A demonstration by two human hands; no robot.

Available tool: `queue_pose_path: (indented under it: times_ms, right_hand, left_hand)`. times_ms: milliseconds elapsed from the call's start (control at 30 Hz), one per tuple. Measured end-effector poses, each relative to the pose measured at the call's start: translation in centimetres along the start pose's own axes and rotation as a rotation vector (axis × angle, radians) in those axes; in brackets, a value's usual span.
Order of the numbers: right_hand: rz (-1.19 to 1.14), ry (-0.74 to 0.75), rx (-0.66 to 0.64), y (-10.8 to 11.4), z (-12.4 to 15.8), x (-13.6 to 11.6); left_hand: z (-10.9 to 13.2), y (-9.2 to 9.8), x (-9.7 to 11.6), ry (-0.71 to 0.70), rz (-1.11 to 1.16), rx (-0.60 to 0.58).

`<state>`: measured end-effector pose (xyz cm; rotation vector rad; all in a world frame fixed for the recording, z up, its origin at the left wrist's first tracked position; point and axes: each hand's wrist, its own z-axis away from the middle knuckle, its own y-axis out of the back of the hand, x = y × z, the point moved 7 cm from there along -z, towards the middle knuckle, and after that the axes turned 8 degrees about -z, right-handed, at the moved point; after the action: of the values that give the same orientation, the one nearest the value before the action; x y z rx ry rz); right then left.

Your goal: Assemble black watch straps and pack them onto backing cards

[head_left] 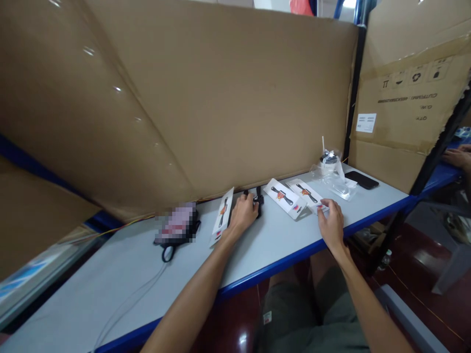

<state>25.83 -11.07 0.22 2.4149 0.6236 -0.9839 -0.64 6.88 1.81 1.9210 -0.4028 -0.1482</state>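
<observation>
Black plastic strap [258, 198], clenched in left hand [243, 213]. Right hand [331, 223] at 3 o'clock touches white rectangular card [311, 195], grip unclear; flat pressure should steady it.

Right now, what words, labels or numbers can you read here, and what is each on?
"QTY", upside down, on the brown cardboard carton at the right.
The two printed lines above it: too blurred to read.
Small white paper label on that carton: too small.
White rectangular packaging cards on the pale grey table: print too small.
</observation>
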Motion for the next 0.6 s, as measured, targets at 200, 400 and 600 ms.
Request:
queue_pose_path:
  times_ms: [200, 400, 600]
  right_hand:
    - [0.073, -0.025, 0.084, 3.1, -3.1, 1.4]
    - [0.057, -0.220, -0.194, 1.9, -4.9, 2.1]
    - [0.321, -0.133, -0.468, -5.2, -3.0, -1.1]
  left_hand:
    - [0.5, 0.9, 2.3, -0.090, 0.086, 0.044]
    - [0.6, 2.0, 3.7, -0.117, 0.128, 0.074]
    - [0.8, 3.8, 3.5, -0.132, 0.075, 0.073]
